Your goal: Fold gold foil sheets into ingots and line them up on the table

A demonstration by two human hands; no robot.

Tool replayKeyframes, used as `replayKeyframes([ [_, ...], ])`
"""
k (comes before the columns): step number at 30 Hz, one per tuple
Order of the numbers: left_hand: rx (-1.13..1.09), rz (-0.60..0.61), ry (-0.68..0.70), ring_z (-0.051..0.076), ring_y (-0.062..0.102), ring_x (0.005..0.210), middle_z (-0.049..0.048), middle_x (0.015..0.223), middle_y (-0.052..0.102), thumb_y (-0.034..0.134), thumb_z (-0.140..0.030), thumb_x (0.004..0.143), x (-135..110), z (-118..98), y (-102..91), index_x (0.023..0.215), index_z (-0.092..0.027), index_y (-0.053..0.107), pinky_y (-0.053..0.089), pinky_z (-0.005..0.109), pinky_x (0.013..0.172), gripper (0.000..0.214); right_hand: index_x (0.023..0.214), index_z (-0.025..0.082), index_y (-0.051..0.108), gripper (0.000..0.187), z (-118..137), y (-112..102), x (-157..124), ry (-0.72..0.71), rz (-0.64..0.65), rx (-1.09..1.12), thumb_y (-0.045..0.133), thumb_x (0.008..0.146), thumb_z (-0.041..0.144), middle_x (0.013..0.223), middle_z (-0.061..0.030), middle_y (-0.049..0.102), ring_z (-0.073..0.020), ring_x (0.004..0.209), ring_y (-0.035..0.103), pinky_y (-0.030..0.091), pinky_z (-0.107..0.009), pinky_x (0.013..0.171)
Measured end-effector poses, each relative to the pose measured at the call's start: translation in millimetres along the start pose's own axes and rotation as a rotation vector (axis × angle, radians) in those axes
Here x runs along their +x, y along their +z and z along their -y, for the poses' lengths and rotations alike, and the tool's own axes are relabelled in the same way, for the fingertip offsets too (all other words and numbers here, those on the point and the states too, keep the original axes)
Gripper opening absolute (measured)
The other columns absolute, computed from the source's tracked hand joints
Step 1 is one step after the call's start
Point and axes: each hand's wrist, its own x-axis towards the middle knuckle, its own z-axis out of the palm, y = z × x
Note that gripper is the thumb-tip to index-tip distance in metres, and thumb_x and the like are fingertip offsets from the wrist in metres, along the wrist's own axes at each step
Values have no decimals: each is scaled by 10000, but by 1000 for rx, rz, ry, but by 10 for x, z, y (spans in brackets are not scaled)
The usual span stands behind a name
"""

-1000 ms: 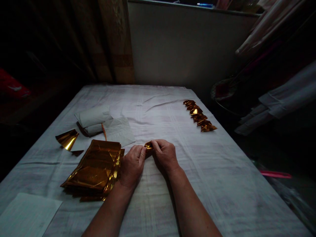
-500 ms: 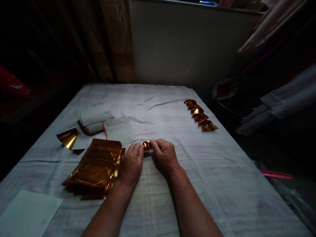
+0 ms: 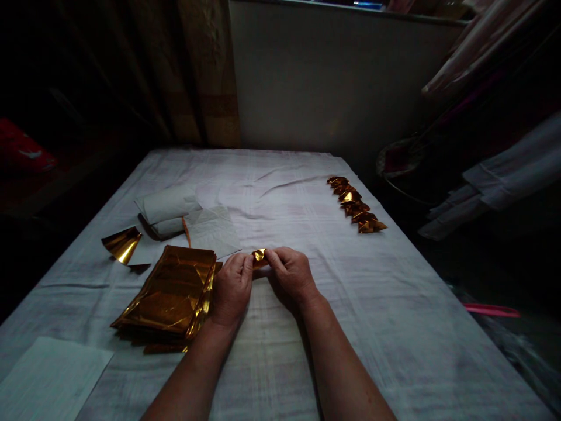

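Between my two hands is a small folded piece of gold foil paper, held just above the cloth. My left hand pinches its left end, and my right hand grips the right end with thumb and fingers. The fingers cover most of the piece, so its full shape is hidden. Close beside my left hand lies a stack of gold foil sheets. Several folded gold foil pieces sit in a row near the right edge.
A pale checked cloth covers the table. At left lie a curled gold sheet, pale wrapping paper and a flat white sheet. Garments hang at right, past the table edge; a wall stands behind.
The gold piece has tilted slightly between my fingers, showing a brighter face. My left hand has shifted a little to the left; the rest looks the same.
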Motion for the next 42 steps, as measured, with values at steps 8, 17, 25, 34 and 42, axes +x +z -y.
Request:
replayKeyframes([
  [8, 1, -17, -49, 177, 620, 704, 28, 726, 660, 379, -362, 968, 30, -10, -11, 740, -215, 587, 446, 277, 667, 342, 759, 227, 755, 349, 5, -1, -7, -48, 44, -29, 494, 951, 357, 743, -38, 739, -150, 661, 643, 439, -242, 644],
  [17, -8, -1, -62, 170, 621, 691, 23, 712, 664, 398, -374, 954, 35, -19, -28, 724, -216, 594, 446, 269, 662, 342, 742, 235, 747, 355, 0, 13, -10, -30, 18, -74, 493, 952, 366, 728, -30, 734, -143, 654, 636, 431, -236, 641],
  [25, -15, 3, -84, 172, 623, 684, 24, 714, 668, 390, -376, 953, 46, -23, -39, 718, -220, 590, 454, 269, 655, 346, 687, 229, 719, 374, 5, 41, -18, -51, 20, -94, 489, 950, 359, 682, -27, 703, -139, 629, 611, 416, -234, 620],
  [34, -37, -3, -57, 171, 637, 687, 24, 714, 677, 401, -398, 959, 43, -12, -27, 728, -214, 611, 452, 264, 652, 363, 755, 219, 672, 272, 11, -135, 7, -22, -53, 57, 495, 899, 367, 693, -8, 676, -135, 616, 580, 424, -234, 607],
  [42, -63, 30, -101, 183, 659, 712, 36, 758, 710, 422, -472, 942, 47, -36, -61, 786, -216, 645, 468, 266, 656, 374, 742, 208, 687, 254, -59, -190, 22, 42, -9, 175, 558, 870, 385, 671, -10, 680, -148, 628, 609, 453, -246, 621],
])
